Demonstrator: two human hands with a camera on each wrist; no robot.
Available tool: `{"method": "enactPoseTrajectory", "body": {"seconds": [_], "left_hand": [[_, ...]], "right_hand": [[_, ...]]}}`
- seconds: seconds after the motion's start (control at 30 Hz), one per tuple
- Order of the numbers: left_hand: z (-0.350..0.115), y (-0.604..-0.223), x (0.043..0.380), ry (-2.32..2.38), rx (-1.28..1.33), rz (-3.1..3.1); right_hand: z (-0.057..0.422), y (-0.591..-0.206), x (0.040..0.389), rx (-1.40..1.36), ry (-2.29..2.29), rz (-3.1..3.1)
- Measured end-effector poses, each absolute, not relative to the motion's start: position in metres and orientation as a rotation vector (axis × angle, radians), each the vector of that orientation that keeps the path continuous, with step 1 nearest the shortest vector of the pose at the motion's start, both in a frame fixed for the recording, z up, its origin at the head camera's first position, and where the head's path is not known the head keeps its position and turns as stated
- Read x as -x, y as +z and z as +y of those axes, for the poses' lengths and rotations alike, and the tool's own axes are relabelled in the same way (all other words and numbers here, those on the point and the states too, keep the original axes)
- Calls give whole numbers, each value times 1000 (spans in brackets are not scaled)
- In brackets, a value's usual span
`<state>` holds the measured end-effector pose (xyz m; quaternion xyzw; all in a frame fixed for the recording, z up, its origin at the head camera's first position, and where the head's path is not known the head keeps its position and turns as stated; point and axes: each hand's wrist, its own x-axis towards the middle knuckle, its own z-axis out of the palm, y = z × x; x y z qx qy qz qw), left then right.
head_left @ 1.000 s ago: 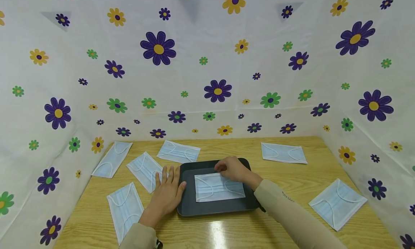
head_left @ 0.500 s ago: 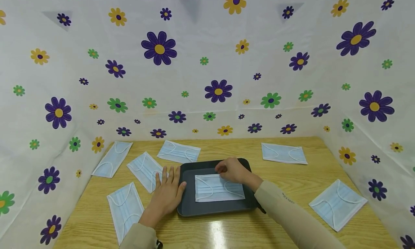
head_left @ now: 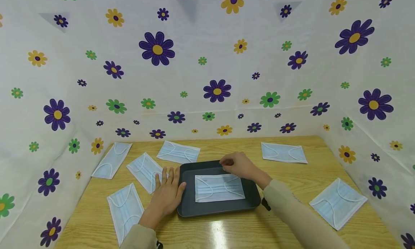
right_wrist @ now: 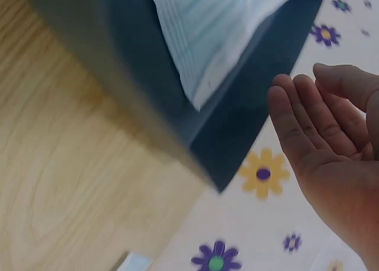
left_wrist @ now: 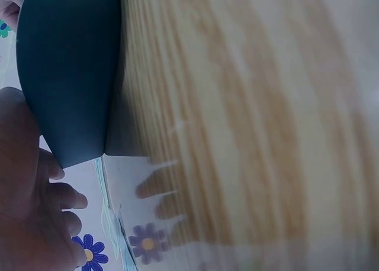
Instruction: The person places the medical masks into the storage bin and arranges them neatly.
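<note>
A blue pleated face mask [head_left: 218,188] with white ear loops lies flat in a dark grey tray [head_left: 220,207]. My left hand [head_left: 166,195] rests at the tray's left rim, its fingers extended and its thumb along the edge. Over the tray's far right part is my right hand [head_left: 239,165], with its fingers loosely bent and nothing between them. In the right wrist view, this hand [right_wrist: 331,123] has its thumb apart from the fingers, beside the tray's corner [right_wrist: 219,164]. The left wrist view has the left hand [left_wrist: 29,194] against the tray's outer wall [left_wrist: 68,76].
Several more face masks lie on the wooden table [head_left: 181,234]: one at the front left [head_left: 125,211], others at the back left, a mask [head_left: 284,152] at the back right and another mask [head_left: 338,204] at the right. White flower-printed cloth [head_left: 188,72] encloses the table's back and sides.
My right hand has come up off the mask and shifted a little back and to the right. The mask stays in the tray, and my left hand has not moved.
</note>
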<state>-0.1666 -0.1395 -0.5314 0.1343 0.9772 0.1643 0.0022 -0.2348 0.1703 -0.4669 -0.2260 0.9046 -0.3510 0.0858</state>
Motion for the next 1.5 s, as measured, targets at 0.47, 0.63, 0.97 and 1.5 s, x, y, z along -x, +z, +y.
{"method": "enactPoseTrajectory", "body": {"seconds": [0.47, 0.63, 0.97, 1.5], "left_hand": [[-137, -530, 166, 510, -412, 3072], [-137, -532, 166, 527, -407, 3066], [-137, -534, 166, 533, -396, 3067], [-139, -534, 165, 541, -401, 3088]], "right_hand": [[244, -458, 229, 384, -1210, 2883], [265, -459, 223, 278, -1268, 2879], [303, -466, 210, 13, -1356, 2863], [347, -482, 205, -447, -1549, 2670]]}}
